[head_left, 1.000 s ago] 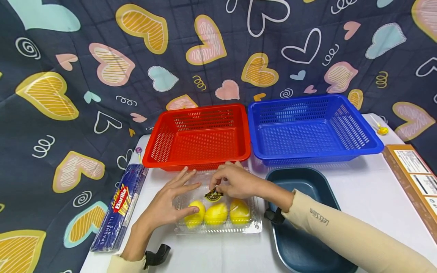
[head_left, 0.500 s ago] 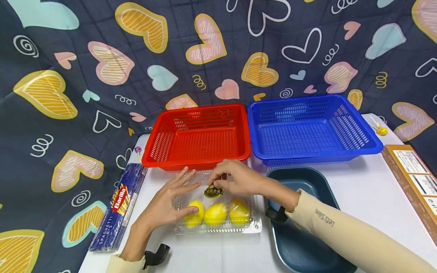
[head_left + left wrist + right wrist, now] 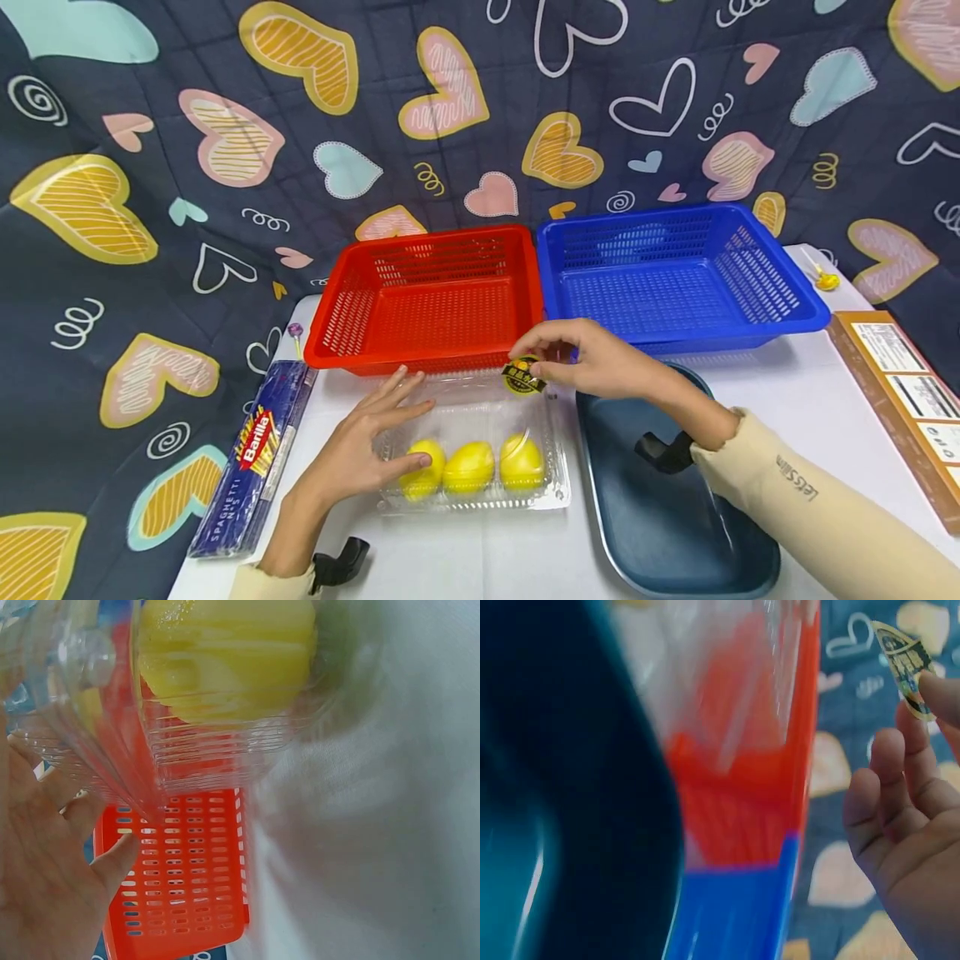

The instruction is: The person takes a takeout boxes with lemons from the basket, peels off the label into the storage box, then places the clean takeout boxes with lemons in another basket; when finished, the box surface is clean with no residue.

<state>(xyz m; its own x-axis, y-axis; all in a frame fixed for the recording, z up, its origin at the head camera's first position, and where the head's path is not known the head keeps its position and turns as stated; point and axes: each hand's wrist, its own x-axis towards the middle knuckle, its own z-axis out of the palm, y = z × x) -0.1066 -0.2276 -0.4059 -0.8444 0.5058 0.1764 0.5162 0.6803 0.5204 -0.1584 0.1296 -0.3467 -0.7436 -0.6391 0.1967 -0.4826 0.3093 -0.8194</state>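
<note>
A black-and-gold sticker (image 3: 522, 376) is pinched between the thumb and finger of my right hand (image 3: 592, 358), raised above the far right corner of a clear plastic box (image 3: 480, 417). In the right wrist view the sticker (image 3: 905, 667) hangs free, bent slightly. Three yellow fruits (image 3: 468, 468), perhaps lemons, sit in the near half of the box. My left hand (image 3: 367, 450) lies along the box's left side with straight, spread fingers; the thumb is over the leftmost fruit. Whether it touches the lid cannot be told. Up close, the left wrist view shows one yellow fruit (image 3: 229, 660) through the plastic.
Behind the box stand a red basket (image 3: 450, 317) and a blue basket (image 3: 645, 287). A dark teal tray (image 3: 660, 500) lies under my right forearm. A Barilla spaghetti pack (image 3: 251, 467) is at left, a brown box (image 3: 900, 400) at right. Lollipops (image 3: 296, 330) lie near the back corners.
My right hand has peeled the sticker off the box lid and carried it up and to the right. The left hand has stayed in place on the box's left side.
</note>
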